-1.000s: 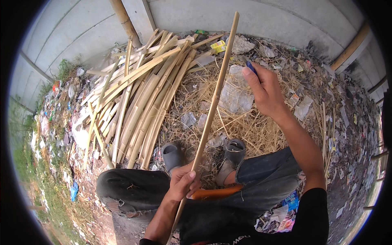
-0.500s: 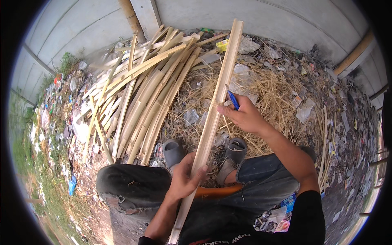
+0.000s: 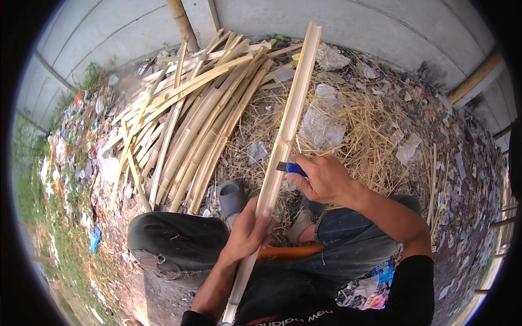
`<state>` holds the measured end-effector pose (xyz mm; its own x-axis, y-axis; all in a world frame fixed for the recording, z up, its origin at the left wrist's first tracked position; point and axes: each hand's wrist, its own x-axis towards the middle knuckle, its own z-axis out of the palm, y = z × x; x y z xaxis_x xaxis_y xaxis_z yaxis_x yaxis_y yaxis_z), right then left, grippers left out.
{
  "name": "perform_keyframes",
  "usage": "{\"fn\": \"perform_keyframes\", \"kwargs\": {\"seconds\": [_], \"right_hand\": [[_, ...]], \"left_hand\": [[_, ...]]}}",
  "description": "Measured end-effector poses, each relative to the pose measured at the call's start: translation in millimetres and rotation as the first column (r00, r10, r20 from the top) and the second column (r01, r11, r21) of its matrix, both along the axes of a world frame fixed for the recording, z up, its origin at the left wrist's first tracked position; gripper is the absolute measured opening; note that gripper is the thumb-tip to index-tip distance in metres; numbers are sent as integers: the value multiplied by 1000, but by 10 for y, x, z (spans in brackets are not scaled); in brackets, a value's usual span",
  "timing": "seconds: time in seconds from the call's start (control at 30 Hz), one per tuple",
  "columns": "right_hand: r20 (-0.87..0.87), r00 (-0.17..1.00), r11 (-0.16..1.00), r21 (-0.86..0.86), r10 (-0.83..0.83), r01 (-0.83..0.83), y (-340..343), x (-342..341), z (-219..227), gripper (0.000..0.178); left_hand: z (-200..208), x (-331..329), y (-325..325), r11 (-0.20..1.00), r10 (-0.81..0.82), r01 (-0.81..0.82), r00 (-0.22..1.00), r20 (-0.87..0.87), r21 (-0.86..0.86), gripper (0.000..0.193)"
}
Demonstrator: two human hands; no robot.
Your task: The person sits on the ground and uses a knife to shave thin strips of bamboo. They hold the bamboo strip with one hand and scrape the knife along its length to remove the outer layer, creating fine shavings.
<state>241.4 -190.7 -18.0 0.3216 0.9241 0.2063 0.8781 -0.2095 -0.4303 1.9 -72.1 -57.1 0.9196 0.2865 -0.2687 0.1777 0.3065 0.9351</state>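
A long split bamboo strip [image 3: 294, 103] runs from my lap up and away, its hollow inner side facing up. My left hand [image 3: 247, 231] is wrapped round its lower part, thumb on top. In my right hand [image 3: 326, 176] is a blue-handled utility knife [image 3: 295, 169], gripped in the fist. Its dark blade lies over the strip's inner face, just below a node. Whether the blade cuts into the bamboo I cannot tell. An orange object [image 3: 291, 252] lies across between my legs, partly hidden by the strip.
A heap of split bamboo strips [image 3: 190, 130] lies ahead on the left. Dry straw-like shavings [image 3: 370, 130] and litter cover the ground ahead and to the right. A grey panel wall [image 3: 353, 22] with bamboo posts [image 3: 182, 24] closes off the far side. Grey sandals [image 3: 231, 198] are on my feet.
My right hand has come down and nearer along the strip, and the knife blade has swung from pointing up to lying across the bamboo. My left hand keeps its hold, nearly unmoved.
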Motion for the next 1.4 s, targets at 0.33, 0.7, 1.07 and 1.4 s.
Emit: {"fn": "perform_keyframes", "kwargs": {"seconds": [0.33,0.7,1.07,1.4], "right_hand": [[7,1000,999,-44,18,-18,40,221,-58,50],[34,992,988,-104,118,-113,153,85,-116,56],[-62,996,998,-18,65,-66,128,204,229,47],[-94,996,999,-54,-12,7,218,208,104,54]], "left_hand": [[92,32,24,989,-39,28,996,-78,-142,29],[95,37,70,977,1,-17,997,-72,-213,27],[131,34,57,971,-57,35,995,-84,-237,30],[143,38,76,985,-7,-1,999,-44,-170,29]]}}
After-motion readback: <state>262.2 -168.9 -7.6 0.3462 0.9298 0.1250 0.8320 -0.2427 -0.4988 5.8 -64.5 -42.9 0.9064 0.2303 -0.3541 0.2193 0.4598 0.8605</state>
